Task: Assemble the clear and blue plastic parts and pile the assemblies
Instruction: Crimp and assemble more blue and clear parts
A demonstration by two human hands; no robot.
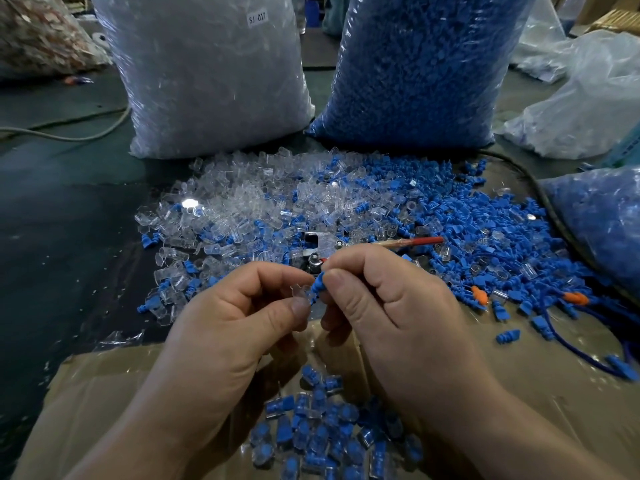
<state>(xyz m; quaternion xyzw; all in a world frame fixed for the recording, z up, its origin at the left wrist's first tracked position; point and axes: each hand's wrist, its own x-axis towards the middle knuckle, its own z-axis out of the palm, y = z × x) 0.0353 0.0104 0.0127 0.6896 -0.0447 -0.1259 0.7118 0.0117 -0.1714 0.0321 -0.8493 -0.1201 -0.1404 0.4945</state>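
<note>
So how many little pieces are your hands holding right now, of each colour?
1 clear plastic shell, pinched by the left hand
1 blue ribbed plastic plug, pinched by the right hand
Total: 2

Both forearms are seen entering from the lower edge, hands brought close together. The left hand is curled, a clear part pinched between thumb and forefinger. The right hand is likewise curled, a blue part pinched at its fingertips.
</note>
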